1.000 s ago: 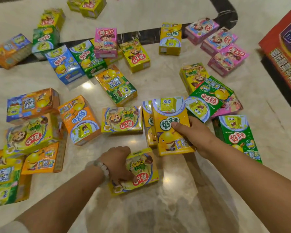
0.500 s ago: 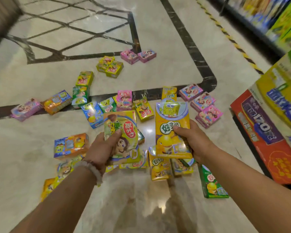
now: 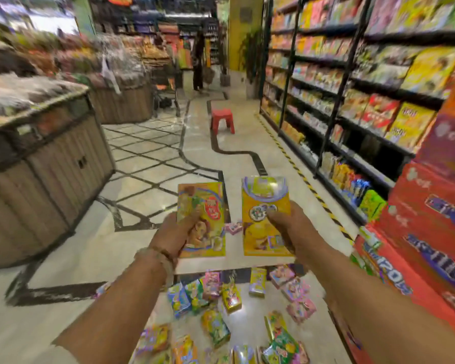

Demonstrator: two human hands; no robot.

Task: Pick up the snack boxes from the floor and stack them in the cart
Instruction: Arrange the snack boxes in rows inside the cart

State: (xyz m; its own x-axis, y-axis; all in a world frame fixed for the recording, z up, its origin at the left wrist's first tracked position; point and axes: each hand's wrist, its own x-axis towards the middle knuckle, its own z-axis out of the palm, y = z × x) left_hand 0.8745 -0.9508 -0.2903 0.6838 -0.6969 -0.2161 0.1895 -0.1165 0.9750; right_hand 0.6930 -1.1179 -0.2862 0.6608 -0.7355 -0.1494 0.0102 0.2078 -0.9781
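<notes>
Both boxes have been raised off the floor to frame centre: left hand [image 3: 175, 232] grips the yellow box [image 3: 204, 219], right hand [image 3: 290, 227] the orange box [image 3: 264, 216]. Carry phase begun; cart not visible.

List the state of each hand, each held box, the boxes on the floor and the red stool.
Left hand: grips the yellow-green box, lifted.
Right hand: grips the orange-yellow box, lifted.
Yellow-green box: upright, off the floor.
Orange-yellow box: upright, off the floor.
Floor boxes: scattered, not yet picked up.
Red stool: standing upright in the aisle.
</notes>
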